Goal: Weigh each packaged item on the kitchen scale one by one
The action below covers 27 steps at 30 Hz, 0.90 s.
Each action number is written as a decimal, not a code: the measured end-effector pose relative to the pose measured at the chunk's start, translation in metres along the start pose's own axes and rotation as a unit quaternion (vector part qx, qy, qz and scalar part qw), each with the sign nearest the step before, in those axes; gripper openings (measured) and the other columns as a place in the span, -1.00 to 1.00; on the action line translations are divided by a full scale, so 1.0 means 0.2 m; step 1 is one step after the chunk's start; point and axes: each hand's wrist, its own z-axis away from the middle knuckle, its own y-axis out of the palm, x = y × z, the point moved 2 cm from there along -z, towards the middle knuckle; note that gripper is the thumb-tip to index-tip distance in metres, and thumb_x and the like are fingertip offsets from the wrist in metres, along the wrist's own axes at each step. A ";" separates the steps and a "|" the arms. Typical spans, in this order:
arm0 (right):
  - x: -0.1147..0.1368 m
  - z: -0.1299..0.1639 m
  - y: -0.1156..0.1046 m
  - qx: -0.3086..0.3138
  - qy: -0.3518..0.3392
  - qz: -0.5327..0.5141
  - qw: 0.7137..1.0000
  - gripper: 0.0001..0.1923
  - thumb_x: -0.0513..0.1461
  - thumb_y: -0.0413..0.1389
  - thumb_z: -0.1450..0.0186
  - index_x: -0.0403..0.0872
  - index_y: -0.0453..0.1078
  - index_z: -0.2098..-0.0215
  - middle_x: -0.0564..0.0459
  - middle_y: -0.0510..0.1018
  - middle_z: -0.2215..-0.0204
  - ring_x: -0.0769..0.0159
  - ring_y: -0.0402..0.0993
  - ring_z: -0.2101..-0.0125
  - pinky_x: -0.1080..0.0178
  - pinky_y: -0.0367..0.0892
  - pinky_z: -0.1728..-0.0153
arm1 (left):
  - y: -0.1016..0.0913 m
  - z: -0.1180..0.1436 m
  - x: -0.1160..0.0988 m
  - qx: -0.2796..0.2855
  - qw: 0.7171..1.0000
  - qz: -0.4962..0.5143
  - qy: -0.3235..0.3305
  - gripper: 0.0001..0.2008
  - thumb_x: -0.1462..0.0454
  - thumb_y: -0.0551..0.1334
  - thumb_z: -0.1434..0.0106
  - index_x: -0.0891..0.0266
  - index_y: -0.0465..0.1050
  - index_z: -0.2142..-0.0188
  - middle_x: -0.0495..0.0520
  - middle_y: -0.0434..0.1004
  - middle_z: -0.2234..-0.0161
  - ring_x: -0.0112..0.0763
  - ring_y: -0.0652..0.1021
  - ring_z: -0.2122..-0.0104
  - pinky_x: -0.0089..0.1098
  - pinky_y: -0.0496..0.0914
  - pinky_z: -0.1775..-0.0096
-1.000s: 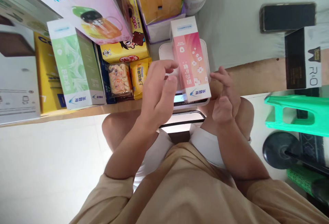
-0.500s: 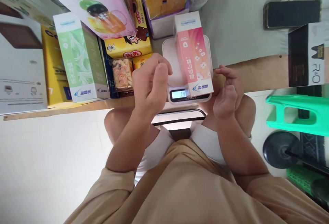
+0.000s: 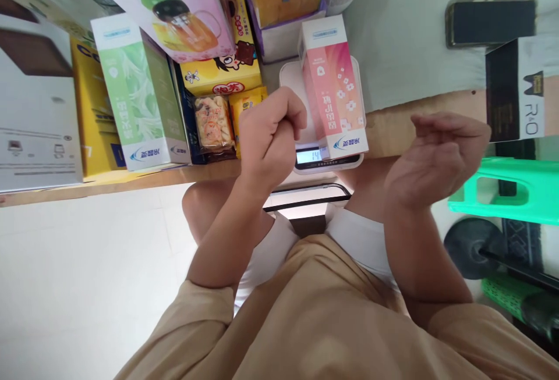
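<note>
Left hand: I see my left hand (image 3: 271, 132) curled into a loose fist, holding nothing, just left of the scale (image 3: 325, 159).
Right hand: my right hand (image 3: 437, 156) is raised and half curled, fingers bent, empty, well right of the scale.
Pink box: the pink box (image 3: 334, 89) lies flat on the scale, untouched by either hand.
Display: the display (image 3: 308, 156) is lit, partly behind the box end.
Scale position: near the table edge (image 3: 131, 182).
Neighbours: green box (image 3: 140, 95) and snack packs (image 3: 213, 124) to the left; phone (image 3: 491, 22) and black box (image 3: 515, 92) to the right.
</note>
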 end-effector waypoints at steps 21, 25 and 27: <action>0.41 -0.22 0.44 0.380 0.189 0.324 0.845 -0.24 -0.29 0.35 -0.15 0.07 0.17 -0.24 -0.10 0.29 -0.24 0.05 0.28 -0.32 -0.25 0.25 -0.44 | -0.03 0.03 -0.05 0.064 0.998 -0.019 0.006 -0.68 0.14 0.12 -0.47 0.13 0.29 0.44 -0.03 0.30 0.57 -0.41 0.32 0.54 -0.27 0.28 0.40; 0.40 -0.21 0.41 0.345 0.175 0.341 0.857 -0.36 -0.33 0.30 -0.06 0.02 0.26 -0.09 -0.09 0.37 -0.10 0.06 0.35 -0.20 -0.22 0.41 -0.29 | -0.03 0.03 -0.05 0.061 0.997 -0.037 0.029 -0.65 0.09 0.12 -0.51 0.13 0.31 0.43 -0.04 0.30 0.57 -0.42 0.32 0.55 -0.27 0.26 0.42; 0.38 -0.20 0.33 0.331 0.140 0.337 0.870 -0.41 -0.31 0.27 -0.06 0.04 0.26 -0.04 -0.05 0.42 -0.08 0.10 0.40 -0.13 -0.17 0.46 -0.23 | -0.03 0.03 -0.05 0.053 0.997 -0.038 0.047 -0.61 0.04 0.11 -0.53 0.13 0.32 0.42 -0.06 0.29 0.58 -0.44 0.31 0.57 -0.28 0.24 0.44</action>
